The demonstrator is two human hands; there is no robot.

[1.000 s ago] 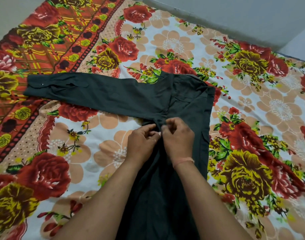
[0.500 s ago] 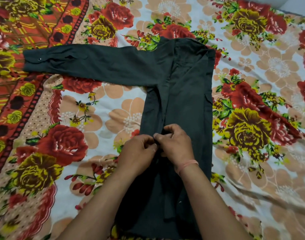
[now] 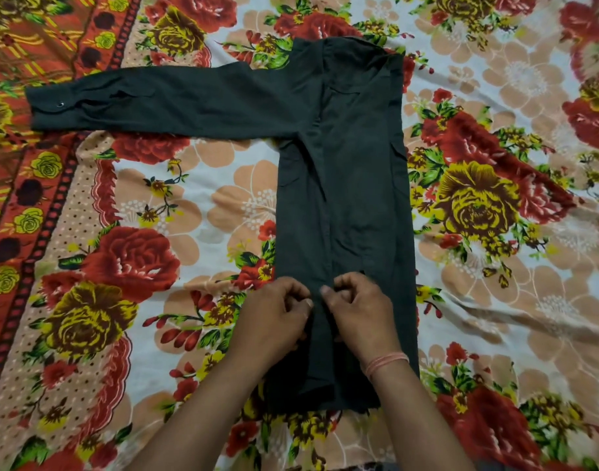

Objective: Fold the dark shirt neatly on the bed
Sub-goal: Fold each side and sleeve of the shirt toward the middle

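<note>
From your head camera, your left hand (image 3: 274,314) and right hand (image 3: 356,311) pinch the dark shirt (image 3: 342,205) placket between curled fingertips; its body stretches away from them on the floral bedsheet (image 3: 495,300), one sleeve (image 3: 162,100) spread far left.

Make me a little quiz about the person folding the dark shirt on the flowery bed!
1. True or false: one sleeve of the dark shirt lies stretched out to the left across the flowery bedsheet.
2. Which wrist wears the thin pinkish band? A) left B) right
3. Fill in: the left hand and the right hand pinch the shirt near its ____ end.

Key: 1 true; 2 B; 3 bottom.
</note>
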